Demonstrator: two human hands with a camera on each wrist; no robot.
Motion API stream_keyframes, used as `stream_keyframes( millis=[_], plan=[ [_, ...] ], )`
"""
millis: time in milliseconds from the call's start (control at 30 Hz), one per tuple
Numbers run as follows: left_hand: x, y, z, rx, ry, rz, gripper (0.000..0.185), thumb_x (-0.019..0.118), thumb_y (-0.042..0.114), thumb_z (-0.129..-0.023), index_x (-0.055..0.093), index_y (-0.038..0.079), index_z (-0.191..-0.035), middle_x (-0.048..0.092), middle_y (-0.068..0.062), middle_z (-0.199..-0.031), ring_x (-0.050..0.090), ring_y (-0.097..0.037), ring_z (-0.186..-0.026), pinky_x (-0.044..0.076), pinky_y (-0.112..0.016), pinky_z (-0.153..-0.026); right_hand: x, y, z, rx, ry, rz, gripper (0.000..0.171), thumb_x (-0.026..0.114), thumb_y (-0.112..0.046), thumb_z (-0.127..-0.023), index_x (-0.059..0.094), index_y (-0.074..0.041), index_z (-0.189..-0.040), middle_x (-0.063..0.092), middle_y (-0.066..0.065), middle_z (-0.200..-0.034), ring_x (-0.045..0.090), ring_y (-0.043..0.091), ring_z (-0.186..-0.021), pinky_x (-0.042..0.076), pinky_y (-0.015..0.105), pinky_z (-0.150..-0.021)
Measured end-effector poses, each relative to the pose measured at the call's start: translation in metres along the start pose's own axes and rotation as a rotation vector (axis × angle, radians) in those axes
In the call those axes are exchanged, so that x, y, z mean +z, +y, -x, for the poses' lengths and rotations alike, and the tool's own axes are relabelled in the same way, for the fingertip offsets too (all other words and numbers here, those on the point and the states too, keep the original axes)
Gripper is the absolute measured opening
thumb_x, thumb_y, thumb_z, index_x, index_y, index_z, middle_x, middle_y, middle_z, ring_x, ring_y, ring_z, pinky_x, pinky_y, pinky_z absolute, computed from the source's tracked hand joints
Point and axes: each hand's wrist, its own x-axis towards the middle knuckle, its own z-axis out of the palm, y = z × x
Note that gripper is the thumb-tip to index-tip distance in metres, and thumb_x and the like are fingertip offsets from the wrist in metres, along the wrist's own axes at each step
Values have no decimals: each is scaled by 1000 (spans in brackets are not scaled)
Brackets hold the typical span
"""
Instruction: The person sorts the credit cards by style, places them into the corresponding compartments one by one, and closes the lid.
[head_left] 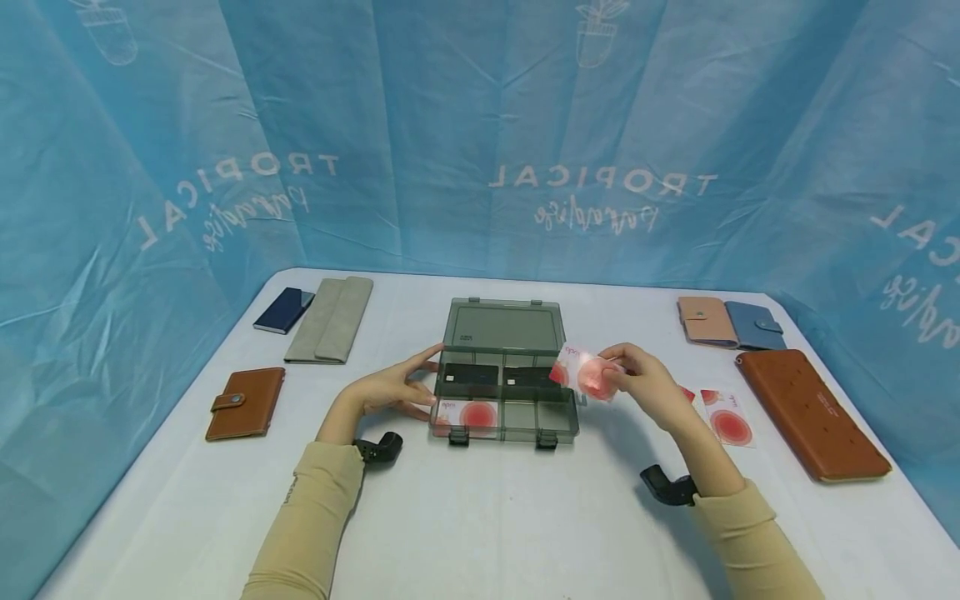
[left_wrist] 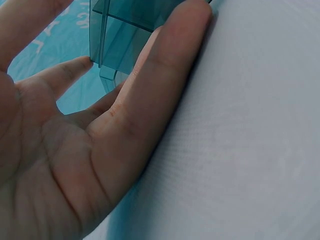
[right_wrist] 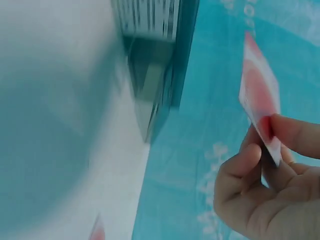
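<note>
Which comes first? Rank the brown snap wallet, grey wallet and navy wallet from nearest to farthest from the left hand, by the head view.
From the left hand:
1. Brown snap wallet, on its left, near the table's left edge.
2. Grey wallet, behind and left.
3. Navy wallet, far-left corner.

— Where does your head camera sit?
— Above the table point(head_left: 480, 517), looking forward and down; you see both hands and the whole compartment box point(head_left: 504, 383) at middling range.
— And your wrist views?
— Your left looks along the palm, very close to the box's left wall point(left_wrist: 120, 35). Your right looks up past the box's corner point(right_wrist: 155, 65), blurred. All three share that box
</note>
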Motion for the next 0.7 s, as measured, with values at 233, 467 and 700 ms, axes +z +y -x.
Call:
stream_keyframes(
  millis=[233, 467, 700],
  plan=[
    [1, 1, 0, 4, 14, 3, 96, 67, 4, -83, 2, 27, -150, 8, -20, -148, 61, -21, -88, 53, -45, -82, 32, -6, -6, -87, -57, 50, 14, 59, -7, -90, 64, -5, -102, 63, 9, -98, 58, 21, -85, 50, 32, -74],
    [1, 0, 0, 0, 13, -17, 97, 69, 7, -83, 2, 28, -150, 8, -20, -148, 61, -20, -87, 54, -44, -82, 54, -7, -8, -190, -101, 347, 10, 67, -5, -83, 68, -11, -90, 66, -2, -79, 58, 16, -78, 48, 31, -68],
    [0, 0, 0, -12, 15, -10, 98, 69, 6, -82, 2, 29, -150, 9, -19, -148, 62, -21, -89, 54, -44, -82, 63, -7, -9, -244, -81, 547, 10, 71, -8, -80, 71, -14, -88, 65, -3, -81, 54, 17, -79, 47, 32, -69]
  ],
)
